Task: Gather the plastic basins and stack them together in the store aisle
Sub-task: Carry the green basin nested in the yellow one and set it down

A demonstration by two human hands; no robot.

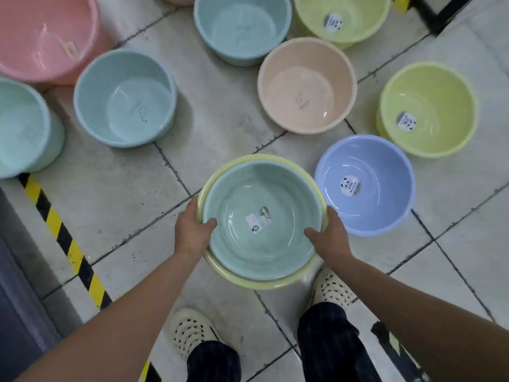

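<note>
I hold a small stack above the tiled floor: a mint green basin (261, 246) nested inside a pale yellow basin (248, 282). My left hand (192, 230) grips the stack's left rim, thumb inside. My right hand (330, 235) grips its right rim the same way. Loose basins stand on the floor around it: a lavender basin (366, 166) just to the right, a peach basin (307, 84) beyond, a yellow-green basin (427, 106) at the right, another yellow-green basin (344, 17) at the top, and light blue basins (124, 97) (242, 28) at left and top.
A large pink basin (44, 37) and a mint basin (24, 128) sit at the far left. Yellow-black hazard tape (66, 244) runs along the floor beside a dark shelf base (16, 299) on the left. My two feet in cream clogs (192, 332) stand below the stack.
</note>
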